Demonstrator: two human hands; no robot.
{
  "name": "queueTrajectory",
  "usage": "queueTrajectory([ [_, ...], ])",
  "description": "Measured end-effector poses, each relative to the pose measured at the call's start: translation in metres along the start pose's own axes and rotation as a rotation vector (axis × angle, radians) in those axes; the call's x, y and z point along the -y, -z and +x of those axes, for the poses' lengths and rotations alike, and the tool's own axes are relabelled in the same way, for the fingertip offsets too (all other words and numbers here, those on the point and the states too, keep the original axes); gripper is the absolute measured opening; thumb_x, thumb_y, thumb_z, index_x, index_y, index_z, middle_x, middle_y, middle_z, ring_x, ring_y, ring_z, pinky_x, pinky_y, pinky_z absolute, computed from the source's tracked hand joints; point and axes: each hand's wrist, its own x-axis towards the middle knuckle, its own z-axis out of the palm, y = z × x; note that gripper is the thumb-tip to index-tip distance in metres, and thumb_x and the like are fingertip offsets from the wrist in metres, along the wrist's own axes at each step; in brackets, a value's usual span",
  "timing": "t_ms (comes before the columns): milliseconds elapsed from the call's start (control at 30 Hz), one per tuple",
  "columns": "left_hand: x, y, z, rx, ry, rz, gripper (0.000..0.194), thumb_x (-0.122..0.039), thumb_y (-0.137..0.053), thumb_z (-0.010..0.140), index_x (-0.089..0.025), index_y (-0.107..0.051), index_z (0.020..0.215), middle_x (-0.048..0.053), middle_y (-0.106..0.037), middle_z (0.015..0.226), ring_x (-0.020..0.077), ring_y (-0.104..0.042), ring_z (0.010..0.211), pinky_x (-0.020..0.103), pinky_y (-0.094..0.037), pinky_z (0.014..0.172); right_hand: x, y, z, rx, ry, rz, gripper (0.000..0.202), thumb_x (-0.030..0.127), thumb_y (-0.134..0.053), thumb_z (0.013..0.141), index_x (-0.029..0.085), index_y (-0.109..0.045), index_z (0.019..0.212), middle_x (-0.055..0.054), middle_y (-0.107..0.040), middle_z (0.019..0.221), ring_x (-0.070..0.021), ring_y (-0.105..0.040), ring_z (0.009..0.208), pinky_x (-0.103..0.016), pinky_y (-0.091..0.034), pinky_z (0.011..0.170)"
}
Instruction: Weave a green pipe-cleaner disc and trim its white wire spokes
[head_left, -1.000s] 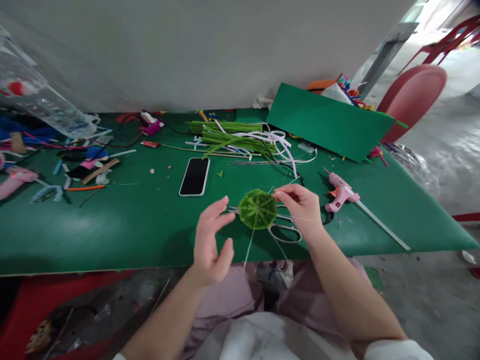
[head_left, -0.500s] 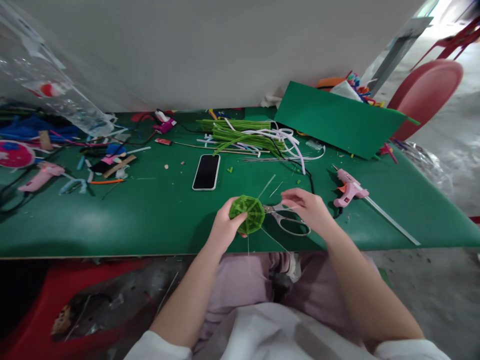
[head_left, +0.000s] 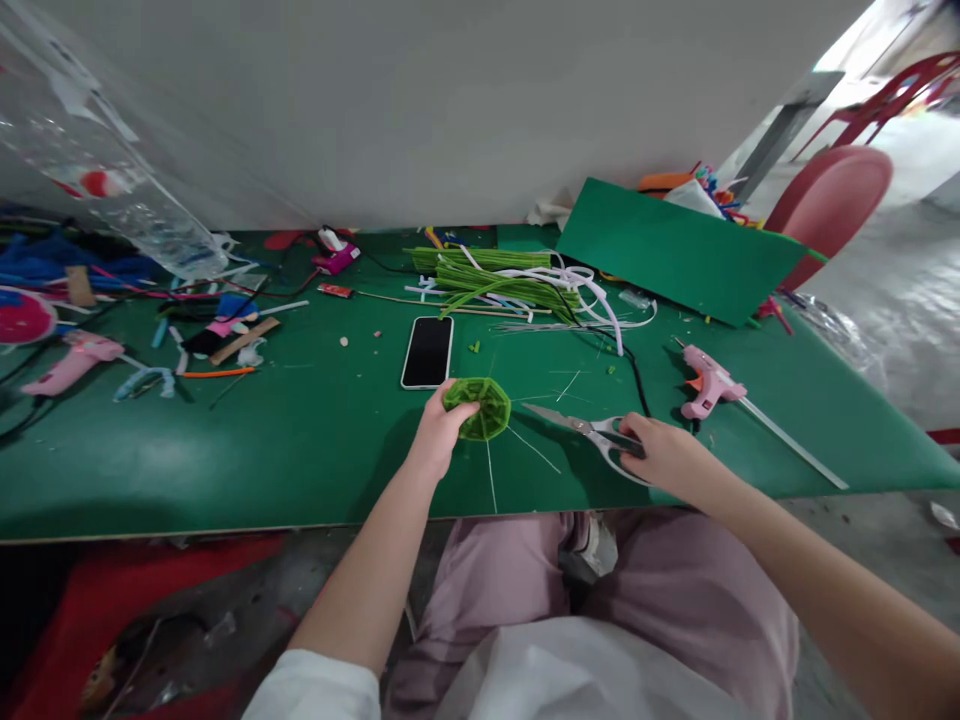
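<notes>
The left hand [head_left: 436, 430] is pinching the green disc [head_left: 493, 408] near the phone [head_left: 427, 352], over the front of the bench [head_left: 300, 470]; the right hand [head_left: 666, 455] is gripping the scissors [head_left: 581, 426] by the handles. Their tips are pointing at the disc, so a careless push could be nicking its rim or the thumb. Some thin wires [head_left: 492, 478] are sticking out, and could be pricking skin or snagging on the blades.
</notes>
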Motion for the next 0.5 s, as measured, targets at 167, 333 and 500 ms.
queueTrajectory([
  [167, -0.006, 0.000, 0.016, -0.025, -0.006, -0.194, 0.025, -0.017, -0.063, 0.061, -0.017, -0.054, 0.084, -0.003, -0.054, 0.065, 0.0051, -0.046, 0.042, 0.014, -0.024, 0.032, 0.003, -0.016, -0.056, -0.135, -0.158, 0.663, 0.028, 0.043, -0.059, 0.071, 0.024, -0.050, 0.089, 0.000, -0.053, 0.066, -0.0156, -0.051, 0.057, -0.026, -0.041, 0.051],
  [333, 0.001, -0.009, 0.009, 0.012, -0.001, -0.355, 0.030, -0.015, -0.065, 0.059, -0.016, -0.052, 0.087, 0.000, -0.059, 0.075, 0.0085, -0.056, 0.050, 0.019, -0.043, 0.041, 0.054, -0.057, -0.098, -0.121, -0.150, 1.101, 0.057, 0.058, -0.062, 0.062, 0.025, -0.052, 0.107, -0.001, -0.053, 0.067, -0.0172, -0.050, 0.055, -0.026, -0.041, 0.047],
  [500, 0.002, -0.020, -0.015, -0.065, -0.139, -0.277, 0.038, -0.017, -0.061, 0.063, -0.019, -0.049, 0.099, 0.002, -0.057, 0.083, 0.0147, -0.060, 0.065, 0.022, -0.047, 0.043, 0.087, -0.059, -0.094, -0.039, -0.125, 1.006, 0.062, 0.059, -0.060, 0.062, 0.024, -0.050, 0.112, -0.003, -0.056, 0.073, -0.0206, -0.052, 0.064, -0.030, -0.045, 0.057],
])
